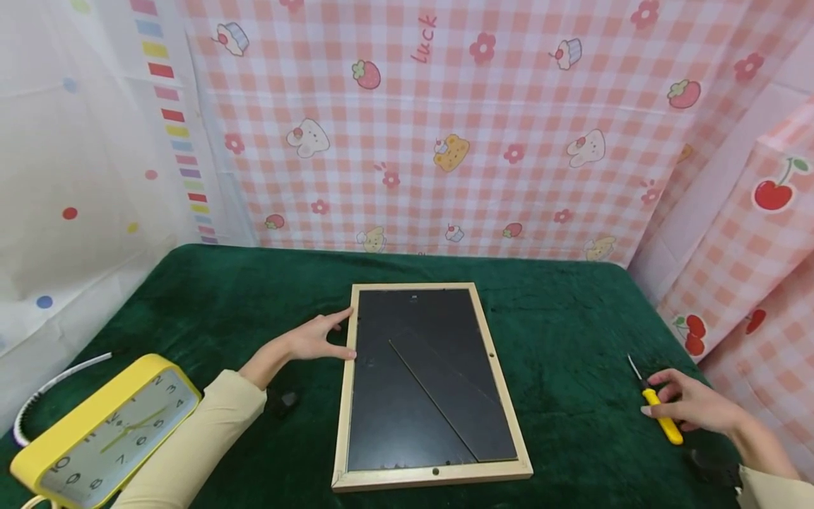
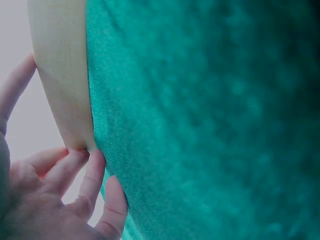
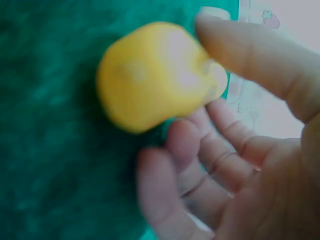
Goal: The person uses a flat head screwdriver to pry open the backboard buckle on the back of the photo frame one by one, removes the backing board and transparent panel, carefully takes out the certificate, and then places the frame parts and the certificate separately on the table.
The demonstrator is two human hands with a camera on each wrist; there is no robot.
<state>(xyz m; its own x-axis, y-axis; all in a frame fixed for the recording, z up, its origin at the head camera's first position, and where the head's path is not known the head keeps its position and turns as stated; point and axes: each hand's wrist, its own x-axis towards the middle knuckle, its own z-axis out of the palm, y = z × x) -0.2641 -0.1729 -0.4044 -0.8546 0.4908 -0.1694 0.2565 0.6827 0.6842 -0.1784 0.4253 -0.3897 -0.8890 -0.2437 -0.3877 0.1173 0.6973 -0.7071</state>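
Note:
A picture frame lies back side up on the green cloth, with a pale wood border and a black backing. Its black stand flap lies flat against the backing. My left hand touches the frame's left side with spread fingers and thumb. In the left wrist view, fingertips meet the wooden edge. Off to the right, my right hand holds a yellow-handled screwdriver, its thin metal shaft pointing away from me. The right wrist view shows the rounded handle end, blurred, between thumb and fingers.
A yellow alarm clock is at the lower left, partly behind my left sleeve. Beside it curves a white cable-like strip. Small dark objects show near both wrists. Patterned curtains hang behind the cloth-covered table.

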